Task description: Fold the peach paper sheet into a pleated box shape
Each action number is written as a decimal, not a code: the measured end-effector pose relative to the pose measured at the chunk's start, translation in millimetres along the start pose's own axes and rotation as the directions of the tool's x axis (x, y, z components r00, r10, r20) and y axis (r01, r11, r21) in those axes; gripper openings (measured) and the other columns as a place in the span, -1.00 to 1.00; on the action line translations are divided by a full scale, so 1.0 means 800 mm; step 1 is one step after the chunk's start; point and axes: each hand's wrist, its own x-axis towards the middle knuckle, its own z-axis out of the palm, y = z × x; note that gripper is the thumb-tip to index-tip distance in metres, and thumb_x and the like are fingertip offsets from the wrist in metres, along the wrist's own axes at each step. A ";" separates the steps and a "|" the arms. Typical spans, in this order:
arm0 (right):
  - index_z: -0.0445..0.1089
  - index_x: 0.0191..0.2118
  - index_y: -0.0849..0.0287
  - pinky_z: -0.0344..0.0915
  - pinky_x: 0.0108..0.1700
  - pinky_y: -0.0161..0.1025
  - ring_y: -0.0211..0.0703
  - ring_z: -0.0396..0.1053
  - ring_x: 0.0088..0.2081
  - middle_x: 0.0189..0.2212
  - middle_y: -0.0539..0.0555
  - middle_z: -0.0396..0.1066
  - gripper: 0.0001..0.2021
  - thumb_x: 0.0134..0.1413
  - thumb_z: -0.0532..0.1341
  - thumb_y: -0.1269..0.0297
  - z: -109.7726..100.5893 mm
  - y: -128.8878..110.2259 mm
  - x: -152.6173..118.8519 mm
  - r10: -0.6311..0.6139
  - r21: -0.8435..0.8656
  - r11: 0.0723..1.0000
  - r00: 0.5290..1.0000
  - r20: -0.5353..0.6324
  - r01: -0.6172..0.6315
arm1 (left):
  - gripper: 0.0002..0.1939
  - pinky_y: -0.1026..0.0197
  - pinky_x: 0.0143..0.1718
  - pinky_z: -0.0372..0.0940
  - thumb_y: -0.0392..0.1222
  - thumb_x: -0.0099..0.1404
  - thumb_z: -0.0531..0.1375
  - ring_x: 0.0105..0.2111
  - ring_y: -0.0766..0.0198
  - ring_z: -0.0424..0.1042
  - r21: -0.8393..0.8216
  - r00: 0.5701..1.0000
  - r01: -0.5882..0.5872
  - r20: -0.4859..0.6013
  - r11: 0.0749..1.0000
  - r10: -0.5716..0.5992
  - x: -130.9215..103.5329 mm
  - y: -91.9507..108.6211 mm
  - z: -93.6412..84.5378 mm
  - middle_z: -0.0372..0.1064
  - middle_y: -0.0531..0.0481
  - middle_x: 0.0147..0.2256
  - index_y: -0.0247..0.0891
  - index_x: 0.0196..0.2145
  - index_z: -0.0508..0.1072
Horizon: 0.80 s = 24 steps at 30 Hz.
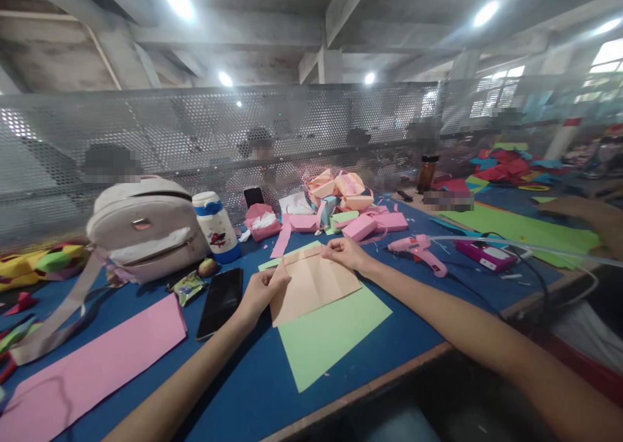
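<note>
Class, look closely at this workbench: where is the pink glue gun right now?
In the head view, the pink glue gun lies on the blue tabletop, to the right of the person's right hand and just left of the purple-and-white box.

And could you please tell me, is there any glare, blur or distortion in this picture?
Head view, top: the upper-left ceiling lamp blooms white; head view, right edge: the other person's arm is blurred; head view, centre: the creased peach paper looks clearer; head view, borders: shapes look stretched.
</note>
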 end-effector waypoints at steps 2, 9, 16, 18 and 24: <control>0.33 -0.52 0.20 0.16 -0.41 -0.30 -0.26 0.27 -0.50 -0.57 -0.04 0.33 -0.52 -0.26 0.39 -0.16 -0.001 0.001 0.000 -0.003 -0.008 1.000 1.000 0.008 0.003 | -0.52 0.21 -0.40 0.31 0.15 -0.08 0.42 -0.44 0.08 0.50 -0.011 1.000 -0.002 0.010 1.000 0.002 -0.001 0.001 0.001 0.53 -0.07 -0.44 -0.32 -0.38 0.55; 0.41 -0.47 0.22 0.16 -0.47 -0.34 -0.24 0.28 -0.49 -0.55 -0.02 0.36 -0.55 -0.15 0.33 -0.15 0.005 -0.001 -0.004 -0.024 -0.049 0.998 0.998 0.055 0.027 | -0.45 0.22 -0.40 0.32 0.29 -0.01 0.35 -0.48 0.12 0.49 -0.026 0.999 0.000 0.042 1.000 0.001 -0.002 0.000 0.003 0.51 -0.08 -0.49 -0.33 -0.39 0.54; 0.39 -0.51 0.21 0.06 -0.47 -0.33 -0.29 0.19 -0.55 -0.63 -0.07 0.27 -0.63 -0.11 0.32 -0.04 0.005 -0.003 -0.005 -0.062 -0.082 0.995 0.998 -0.004 0.062 | -0.45 0.22 -0.46 0.31 0.30 -0.03 0.36 -0.51 0.13 0.47 -0.002 0.999 0.014 0.052 1.000 -0.014 -0.005 0.004 0.005 0.49 -0.07 -0.51 -0.32 -0.44 0.51; 0.39 -0.51 0.22 0.04 -0.47 -0.33 -0.29 0.18 -0.55 -0.63 -0.07 0.27 -0.64 -0.12 0.32 -0.04 0.005 -0.004 -0.006 -0.067 -0.091 0.994 0.998 0.006 0.067 | -0.43 0.23 -0.50 0.30 0.34 -0.01 0.33 -0.53 0.13 0.46 0.003 0.999 0.007 0.033 1.000 -0.007 -0.005 0.004 0.005 0.47 -0.06 -0.54 -0.32 -0.47 0.51; 0.41 -0.47 0.22 0.12 -0.41 -0.30 -0.24 0.25 -0.48 -0.55 -0.02 0.35 -0.56 -0.05 0.26 -0.15 0.010 -0.003 -0.004 -0.090 -0.094 0.991 0.996 0.020 0.091 | -0.44 0.25 -0.55 0.24 0.35 -0.04 0.33 -0.55 0.14 0.41 0.038 0.999 -0.022 -0.024 0.999 0.023 -0.005 0.006 0.005 0.38 -0.02 -0.63 -0.30 -0.57 0.48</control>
